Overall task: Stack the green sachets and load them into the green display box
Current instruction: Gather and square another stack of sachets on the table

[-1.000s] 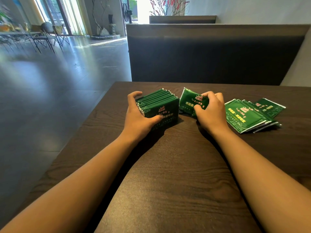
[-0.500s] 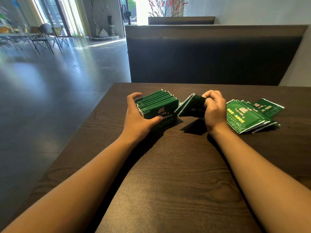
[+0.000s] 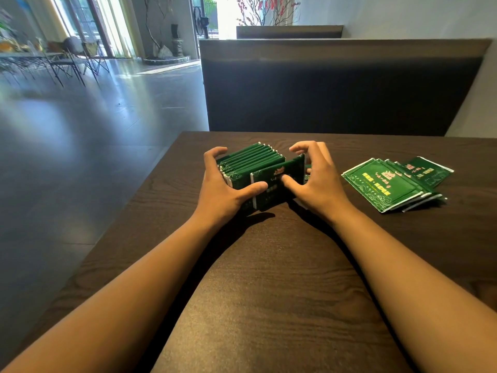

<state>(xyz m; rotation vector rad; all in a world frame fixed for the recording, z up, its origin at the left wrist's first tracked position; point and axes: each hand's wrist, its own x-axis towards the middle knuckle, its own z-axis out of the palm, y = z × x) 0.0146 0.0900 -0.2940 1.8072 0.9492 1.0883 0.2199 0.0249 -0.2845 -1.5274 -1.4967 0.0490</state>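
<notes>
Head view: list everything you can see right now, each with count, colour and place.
upright sachet stack: about ten, green with white edges, standing on edge at table centre between both hands
front sachet: one, green, pressed against the near face of the stack
loose sachets: several, exact count unclear, green, fanned flat on the table at right
table: one, dark brown wood
bench back: one, dark, beyond the table
chairs: count unclear, dark, far left background
display box: not identifiable
left hand: grips the stack's left end
right hand: holds the front sachet against the stack
</notes>
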